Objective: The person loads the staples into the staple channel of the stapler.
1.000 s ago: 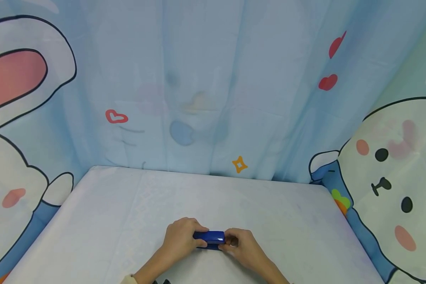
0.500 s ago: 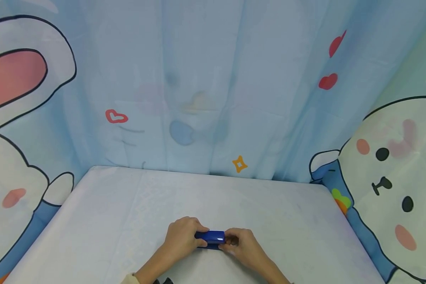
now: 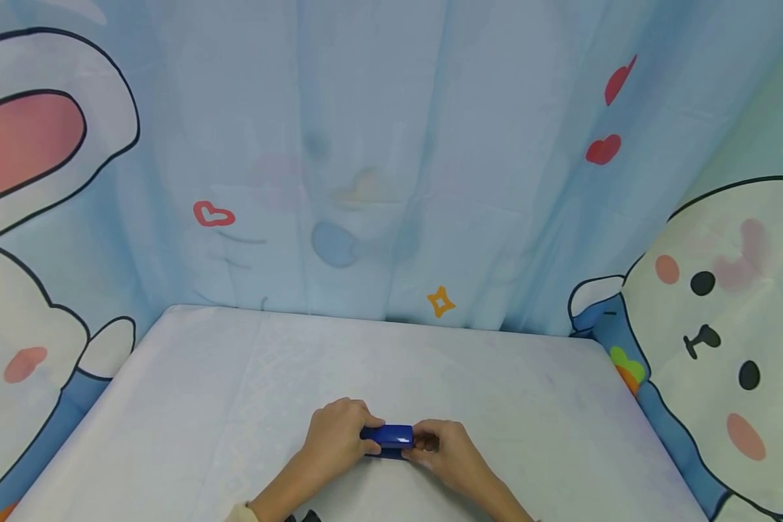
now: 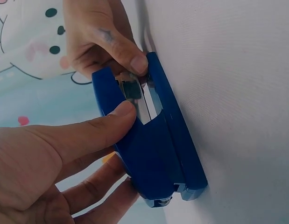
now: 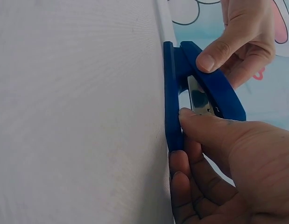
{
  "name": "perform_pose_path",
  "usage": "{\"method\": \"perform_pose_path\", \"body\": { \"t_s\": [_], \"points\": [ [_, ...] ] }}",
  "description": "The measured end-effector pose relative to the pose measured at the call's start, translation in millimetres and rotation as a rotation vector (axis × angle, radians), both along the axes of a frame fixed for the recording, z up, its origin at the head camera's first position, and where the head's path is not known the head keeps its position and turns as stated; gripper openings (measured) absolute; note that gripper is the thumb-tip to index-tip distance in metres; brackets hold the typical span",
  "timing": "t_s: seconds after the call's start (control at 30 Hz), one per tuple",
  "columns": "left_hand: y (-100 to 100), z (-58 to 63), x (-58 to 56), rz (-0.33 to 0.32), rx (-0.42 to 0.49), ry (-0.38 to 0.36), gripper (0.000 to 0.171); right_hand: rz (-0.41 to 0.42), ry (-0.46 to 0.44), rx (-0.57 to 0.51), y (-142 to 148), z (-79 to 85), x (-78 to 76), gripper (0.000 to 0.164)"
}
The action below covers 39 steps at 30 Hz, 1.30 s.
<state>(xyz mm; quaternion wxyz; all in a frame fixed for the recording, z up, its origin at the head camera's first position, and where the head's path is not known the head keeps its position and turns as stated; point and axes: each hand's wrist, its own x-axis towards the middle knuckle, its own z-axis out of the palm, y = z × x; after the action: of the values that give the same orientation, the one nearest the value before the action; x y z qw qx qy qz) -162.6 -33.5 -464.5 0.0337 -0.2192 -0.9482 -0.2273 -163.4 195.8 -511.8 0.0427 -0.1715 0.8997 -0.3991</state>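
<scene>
A blue stapler point(image 3: 396, 435) rests on its base on the white table, gripped at both ends. My left hand point(image 3: 336, 438) holds its top arm from the left, the thumb point(image 4: 123, 112) lying along the side in the left wrist view. At the front end, my right hand point(image 3: 453, 458) pinches the base point(image 5: 172, 93), with its thumb tip in the gap between base and top. A metal staple magazine point(image 5: 199, 95) shows inside that gap in the right wrist view. The curled fingers and the table hide part of the front end.
A white cloth covers the table point(image 3: 248, 406). Behind it hangs a light blue curtain point(image 3: 378, 145) with printed hearts and cartoon figures. A small dark object point(image 3: 310, 516) shows at the bottom edge near the left forearm.
My left hand has shifted very slightly to the right along the stapler. The right hand and the stapler look unmoved.
</scene>
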Motion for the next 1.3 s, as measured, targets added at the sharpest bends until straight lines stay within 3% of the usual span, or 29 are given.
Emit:
{"method": "perform_pose_path", "body": {
  "t_s": [0.6, 1.0, 1.2, 1.3],
  "points": [
    [3, -2.1, -0.7, -0.011, -0.054, 0.033, 0.035, -0.004, -0.009, -0.011, 1, -1.2, -0.3, 0.019],
    [0, -11.9, 0.9, -0.010, -0.065, 0.083, 0.033, 0.001, -0.017, -0.017, 2, -3.6, -1.2, 0.020],
    [-3, -11.4, 3.6, -0.046, -0.080, 0.116, 0.038, 0.017, 0.018, 0.006, 0, -2.5, 0.1, 0.021],
    [-6, -8.5, 7.4, -0.049, -0.070, 0.131, 0.043, 0.029, 0.050, 0.042, 0, 0.1, 2.0, 0.030]
  ]
}}
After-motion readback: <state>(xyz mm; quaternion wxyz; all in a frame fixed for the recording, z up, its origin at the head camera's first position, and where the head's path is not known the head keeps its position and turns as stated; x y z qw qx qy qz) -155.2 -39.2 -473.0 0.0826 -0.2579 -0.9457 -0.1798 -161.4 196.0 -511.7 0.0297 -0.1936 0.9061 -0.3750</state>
